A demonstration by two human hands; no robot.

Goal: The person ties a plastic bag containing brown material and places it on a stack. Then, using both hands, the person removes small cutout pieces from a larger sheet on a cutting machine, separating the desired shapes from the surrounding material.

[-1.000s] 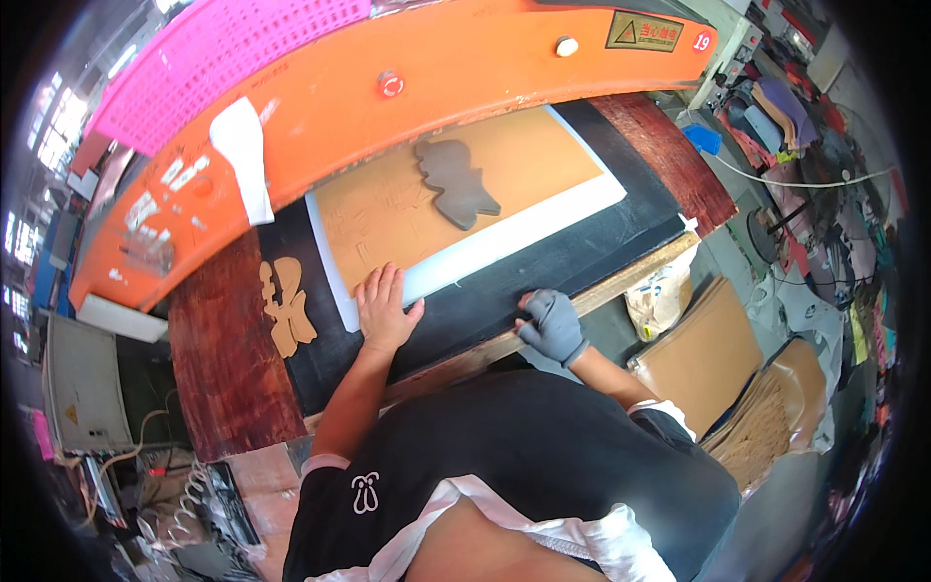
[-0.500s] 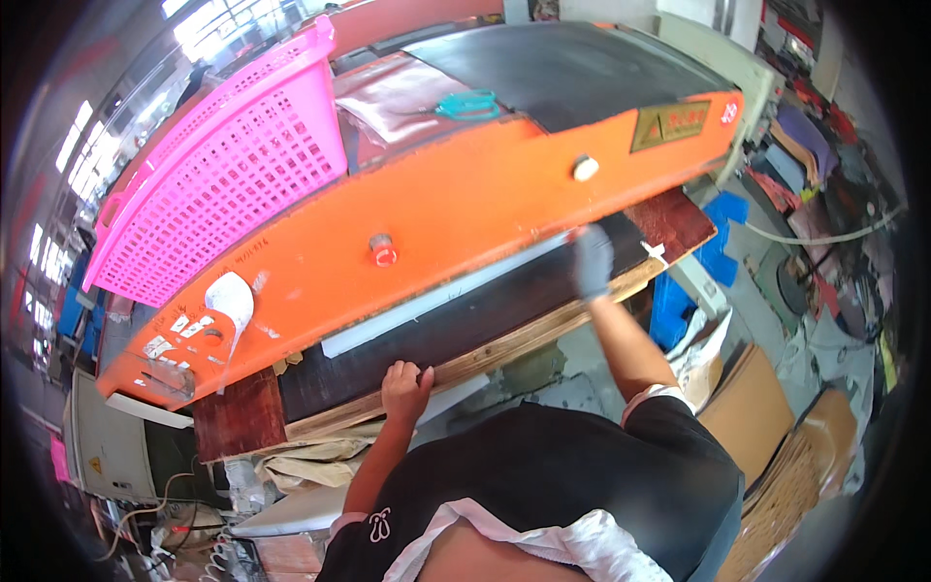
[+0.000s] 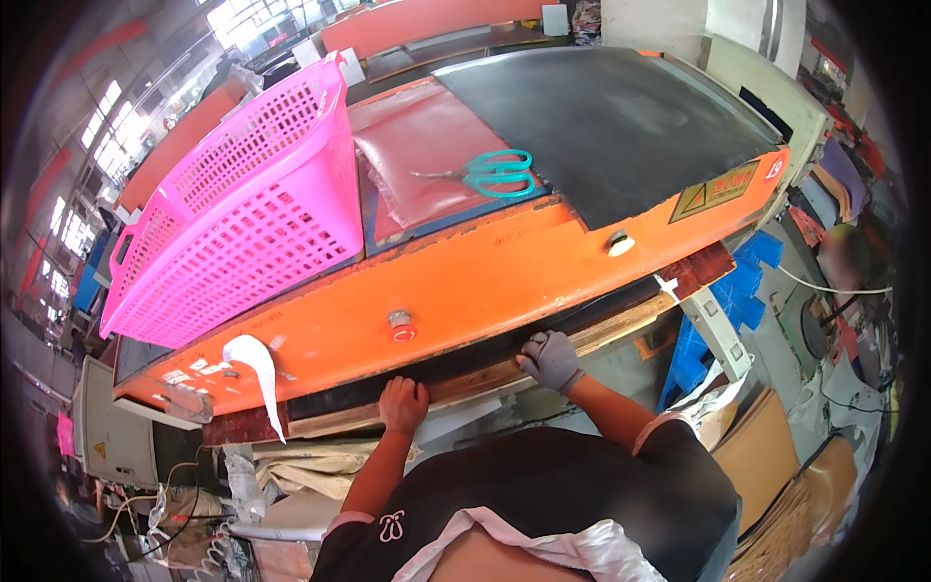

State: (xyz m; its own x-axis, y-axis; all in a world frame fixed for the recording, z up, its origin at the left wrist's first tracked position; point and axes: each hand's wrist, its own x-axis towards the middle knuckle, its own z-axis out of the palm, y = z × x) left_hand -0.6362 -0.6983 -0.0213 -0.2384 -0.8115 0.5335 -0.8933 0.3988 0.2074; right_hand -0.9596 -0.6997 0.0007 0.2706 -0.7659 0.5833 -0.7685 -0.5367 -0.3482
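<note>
The bare left hand (image 3: 404, 403) and grey-gloved right hand (image 3: 551, 360) curl, grip unclear, along the black, wood-fronted tabletop's (image 3: 475, 383) front edge, seemingly stiff, heavy, best held there.

A black board, wooden-edged (image 3: 475, 362), lies flat beneath an orange beam (image 3: 504, 276).

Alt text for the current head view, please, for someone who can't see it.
A person's bare left hand and gray-gloved right hand are at the wooden front edge of a black work surface, below an orange machine. A pink basket and teal-handled scissors sit on the machine; brown sheets are stacked at lower right.
</note>
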